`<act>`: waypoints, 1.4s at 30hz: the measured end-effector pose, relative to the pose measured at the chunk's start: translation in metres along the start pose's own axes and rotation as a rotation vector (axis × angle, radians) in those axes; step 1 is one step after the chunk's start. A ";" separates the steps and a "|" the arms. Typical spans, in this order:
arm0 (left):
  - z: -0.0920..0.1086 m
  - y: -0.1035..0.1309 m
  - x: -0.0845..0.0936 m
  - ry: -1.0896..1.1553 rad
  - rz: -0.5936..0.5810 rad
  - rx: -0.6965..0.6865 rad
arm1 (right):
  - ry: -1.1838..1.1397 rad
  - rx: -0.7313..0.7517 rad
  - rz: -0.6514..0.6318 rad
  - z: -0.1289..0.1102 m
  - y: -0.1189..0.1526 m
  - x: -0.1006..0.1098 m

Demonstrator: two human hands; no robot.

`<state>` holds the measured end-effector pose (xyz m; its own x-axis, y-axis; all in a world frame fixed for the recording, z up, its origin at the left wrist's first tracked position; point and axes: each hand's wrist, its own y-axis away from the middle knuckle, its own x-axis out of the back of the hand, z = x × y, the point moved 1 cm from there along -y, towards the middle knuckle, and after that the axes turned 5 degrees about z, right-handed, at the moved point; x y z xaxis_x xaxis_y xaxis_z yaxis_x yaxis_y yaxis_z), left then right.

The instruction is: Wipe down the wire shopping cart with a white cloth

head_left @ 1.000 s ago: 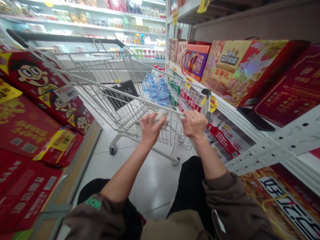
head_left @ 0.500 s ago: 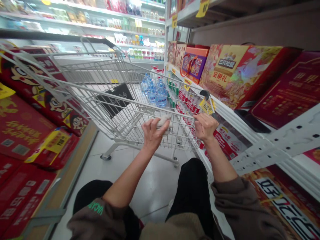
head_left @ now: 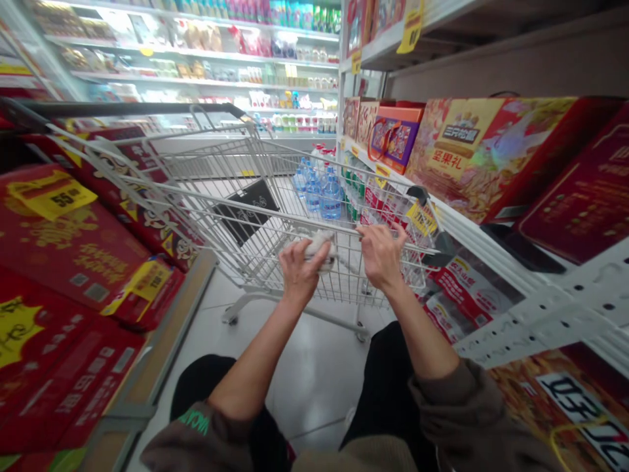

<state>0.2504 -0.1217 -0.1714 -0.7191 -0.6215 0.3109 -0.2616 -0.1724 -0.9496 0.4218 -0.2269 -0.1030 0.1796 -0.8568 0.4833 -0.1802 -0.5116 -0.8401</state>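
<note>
A wire shopping cart [head_left: 289, 215] stands side-on in front of me, its dark handle [head_left: 137, 109] at the left. My left hand [head_left: 301, 270] is closed around a crumpled greyish-white cloth [head_left: 322, 246], held against the wire side below the top rail. My right hand [head_left: 383, 257] has its fingers curled over the top rail, a little left of the cart's black corner piece [head_left: 445, 249]. A dark panel [head_left: 248, 208] with white drawings sits inside the basket. The undersides of the fingers on both hands are hidden.
Shelving with gift boxes [head_left: 457, 154] runs close along the right. Red cartons [head_left: 63, 242] are stacked on a low platform at the left. Blue-tinted water bottles [head_left: 331, 196] stand on the floor behind the cart, before a lit chiller [head_left: 206, 69].
My right hand has slid left along the rail, away from the corner and closer to my left hand. My left hand still holds the cloth. The view has tilted up and turned slightly left.
</note>
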 end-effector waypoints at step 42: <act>-0.094 0.004 0.070 -0.141 0.055 0.555 | -0.054 0.090 0.025 -0.049 -0.010 -0.035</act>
<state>0.1391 -0.0940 -0.1499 -0.6194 -0.7301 0.2886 0.1785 -0.4890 -0.8539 0.3700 -0.1947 -0.1000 0.2282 -0.8633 0.4501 -0.0985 -0.4804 -0.8715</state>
